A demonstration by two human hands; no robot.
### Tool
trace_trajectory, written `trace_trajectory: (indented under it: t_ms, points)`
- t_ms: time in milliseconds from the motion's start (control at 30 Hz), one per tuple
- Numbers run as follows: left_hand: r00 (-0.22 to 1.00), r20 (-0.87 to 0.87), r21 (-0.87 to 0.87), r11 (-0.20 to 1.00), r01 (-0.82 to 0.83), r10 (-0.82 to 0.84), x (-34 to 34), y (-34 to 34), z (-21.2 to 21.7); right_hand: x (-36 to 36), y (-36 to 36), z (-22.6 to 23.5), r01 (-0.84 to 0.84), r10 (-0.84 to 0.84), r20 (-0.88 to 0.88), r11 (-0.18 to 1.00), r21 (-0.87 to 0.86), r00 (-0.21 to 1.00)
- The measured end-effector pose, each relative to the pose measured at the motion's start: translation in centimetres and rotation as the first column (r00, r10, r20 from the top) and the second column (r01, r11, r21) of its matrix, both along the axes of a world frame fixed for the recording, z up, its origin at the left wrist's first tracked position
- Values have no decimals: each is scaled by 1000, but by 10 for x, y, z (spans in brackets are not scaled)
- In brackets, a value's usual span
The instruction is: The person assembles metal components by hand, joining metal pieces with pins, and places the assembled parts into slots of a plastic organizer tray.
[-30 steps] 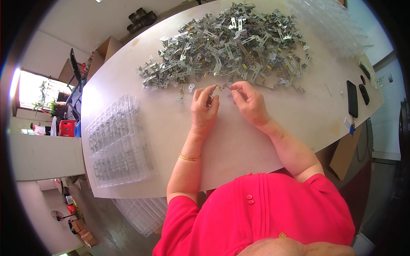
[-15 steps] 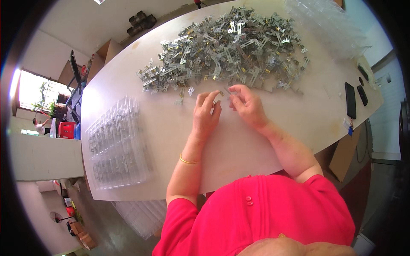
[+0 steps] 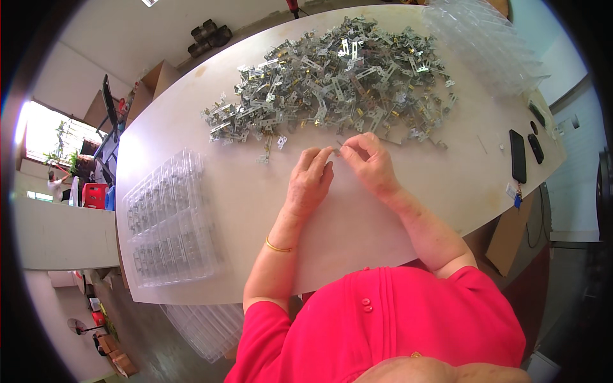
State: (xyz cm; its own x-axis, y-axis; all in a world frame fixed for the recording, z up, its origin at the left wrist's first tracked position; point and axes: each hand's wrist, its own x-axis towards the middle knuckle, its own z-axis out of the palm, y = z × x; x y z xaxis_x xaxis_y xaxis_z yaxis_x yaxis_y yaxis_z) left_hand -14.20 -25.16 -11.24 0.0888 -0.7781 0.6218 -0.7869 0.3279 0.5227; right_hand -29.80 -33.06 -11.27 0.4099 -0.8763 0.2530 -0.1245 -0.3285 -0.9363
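Note:
My left hand point(image 3: 309, 177) and my right hand point(image 3: 370, 165) meet over the pale table, just in front of a heap of small metal brackets point(image 3: 338, 83). Between the fingertips a small grey metal piece point(image 3: 339, 146) shows, mostly covered. The right thumb and fingers pinch it. The left fingers are curled and closed at its other side; whatever they grip is hidden. A few loose brackets point(image 3: 281, 142) lie at the heap's near edge, left of the hands.
Clear plastic trays point(image 3: 207, 246) with rows of metal parts lie on the table point(image 3: 268, 210) at left. Stacked clear trays point(image 3: 482, 48) rest at far right. Nearer on the right lie a black phone point(image 3: 518, 156) and keys with a blue tag point(image 3: 517, 200). More plastic trays point(image 3: 204, 329) sit below the table's edge.
My hands have come closer together, and the fingertips now nearly touch around the small piece. The whole view has shifted slightly.

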Motion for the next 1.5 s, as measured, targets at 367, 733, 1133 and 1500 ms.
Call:
trace_trajectory:
  t_ms: [367, 733, 1133, 1500]
  points:
    - [789, -612, 132, 990, 43, 47, 10, -4, -13, -2, -5, 13, 10, -76, 266, 970, 244, 961]
    - [642, -764, 174, 979, 109, 64, 11, -4, -12, -1, 4, 9, -64, 48, 73, 972, 226, 996]
    - [835, -543, 193, 981, 20, 90, 9, -4, -5, -1, 0, 9, -61, 53, 42, 976, 209, 998]
    - [943, -331, 97, 995, 18, 15, 3, -1, 2, -4, -1, 14, -191, 139, 153, 895, 404, 978]
